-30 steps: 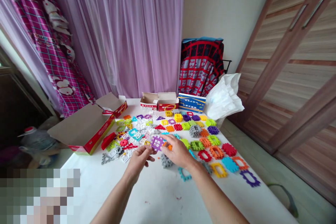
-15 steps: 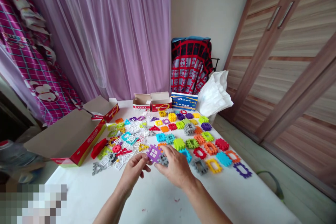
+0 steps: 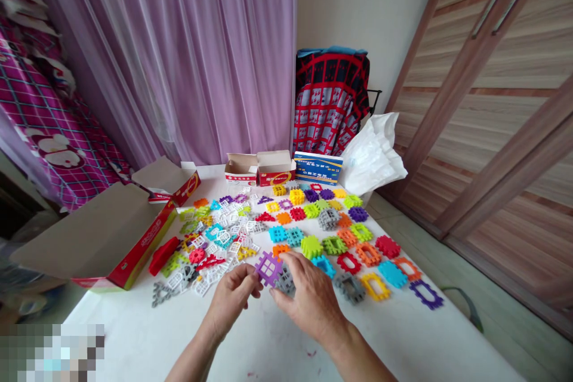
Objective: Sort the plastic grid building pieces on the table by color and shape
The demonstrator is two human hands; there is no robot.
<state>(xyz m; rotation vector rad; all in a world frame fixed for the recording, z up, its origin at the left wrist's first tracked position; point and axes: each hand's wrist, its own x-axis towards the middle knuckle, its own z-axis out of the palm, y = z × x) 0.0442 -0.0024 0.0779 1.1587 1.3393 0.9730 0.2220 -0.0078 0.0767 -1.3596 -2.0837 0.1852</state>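
Note:
A purple square interlocking block (image 3: 268, 268) with toothed edges and a window grid in its middle is held up near the table's front. My left hand (image 3: 236, 298) pinches its left edge between thumb and fingers. Curled round its right side is my right hand (image 3: 311, 298), fingers at the upper corner and thumb lower down. Grey toothed blocks (image 3: 285, 282) show between the right thumb and fingers, just behind the purple block; whether that hand touches them I cannot tell. An orange block (image 3: 280, 249) lies just beyond the right fingertips.
White window pieces (image 3: 224, 237) and coloured pieces are heaped on the left of the white table (image 3: 250, 349). Sorted blocks lie in loose rows on the right, including a yellow frame (image 3: 375, 286). Open red boxes (image 3: 142, 245), a blue box (image 3: 319, 168) and a white bag (image 3: 375, 152) stand around.
The view has shifted slightly, so the table appears a little larger and lower. Both hands keep hold of the purple block, with hardly any change of grip.

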